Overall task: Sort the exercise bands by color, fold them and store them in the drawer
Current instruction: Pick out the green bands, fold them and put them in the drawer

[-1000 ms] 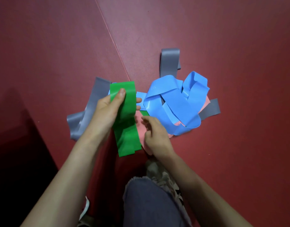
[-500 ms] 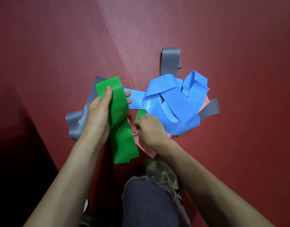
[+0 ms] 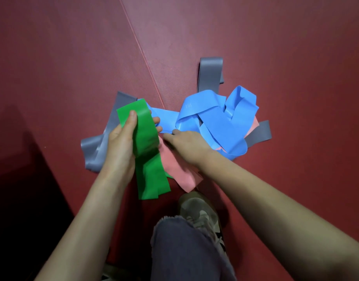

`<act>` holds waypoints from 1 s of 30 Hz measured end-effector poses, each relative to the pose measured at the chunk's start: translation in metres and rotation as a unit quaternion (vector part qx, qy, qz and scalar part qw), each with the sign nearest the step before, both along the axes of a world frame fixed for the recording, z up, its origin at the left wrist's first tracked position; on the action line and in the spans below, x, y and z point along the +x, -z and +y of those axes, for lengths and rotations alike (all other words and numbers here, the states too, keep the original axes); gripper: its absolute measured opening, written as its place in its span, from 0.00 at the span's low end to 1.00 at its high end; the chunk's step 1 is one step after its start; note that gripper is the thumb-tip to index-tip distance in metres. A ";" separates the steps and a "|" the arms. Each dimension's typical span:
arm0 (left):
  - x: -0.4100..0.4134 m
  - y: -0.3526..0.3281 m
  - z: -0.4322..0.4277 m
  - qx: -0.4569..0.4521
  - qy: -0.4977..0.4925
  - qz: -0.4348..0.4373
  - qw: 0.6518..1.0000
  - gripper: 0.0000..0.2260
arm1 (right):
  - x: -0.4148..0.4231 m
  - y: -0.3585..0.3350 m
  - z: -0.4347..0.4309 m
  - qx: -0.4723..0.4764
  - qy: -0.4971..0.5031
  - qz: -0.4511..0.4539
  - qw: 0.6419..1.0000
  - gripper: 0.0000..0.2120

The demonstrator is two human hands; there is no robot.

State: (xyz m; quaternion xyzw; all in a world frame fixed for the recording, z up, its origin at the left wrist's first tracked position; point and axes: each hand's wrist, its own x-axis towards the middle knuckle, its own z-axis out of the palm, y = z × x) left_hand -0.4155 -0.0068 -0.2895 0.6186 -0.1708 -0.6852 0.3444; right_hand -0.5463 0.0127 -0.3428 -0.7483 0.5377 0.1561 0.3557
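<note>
While left fingers (image 3: pixel 132 119) tight round green band (image 3: pixel 149 171), right fingers (image 3: pixel 170 138) now nearer blue band (image 3: pixel 215 126); grasp unclear

Green band (image 3: pixel 147 138), blue bands (image 3: pixel 219 126): thin rubbery sheet, smooth, showed gloss. Grey band (image 3: pixel 211 74), pink band (image 3: pixel 180 173) looked duller. Floor mat (image 3: pixel 73 57): fine-ribbed, matt. Trouser leg (image 3: pixel 184 250): denim, frayed hem.

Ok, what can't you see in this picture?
Head view: the drawer lies outside the frame.
Head view: the right hand curls its fingers under itself, so whether it pinches anything is unclear.
Head view: the pink band is mostly buried under the blue bands and that hand.
Head view: the pile hides whether the grey pieces join.
</note>
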 end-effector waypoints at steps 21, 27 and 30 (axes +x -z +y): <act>-0.009 -0.012 -0.009 -0.044 -0.056 0.030 0.997 0.23 | -0.010 -0.051 -0.012 -0.167 0.308 -0.320 0.880 0.03; -0.011 -0.009 -0.011 -0.047 -0.038 0.024 0.998 0.19 | -0.006 -0.070 -0.030 -0.184 0.440 -0.365 0.799 0.11; -0.013 -0.009 -0.010 -0.025 -0.029 0.057 0.998 0.20 | -0.003 -0.078 -0.032 -0.129 0.501 -0.441 0.733 0.08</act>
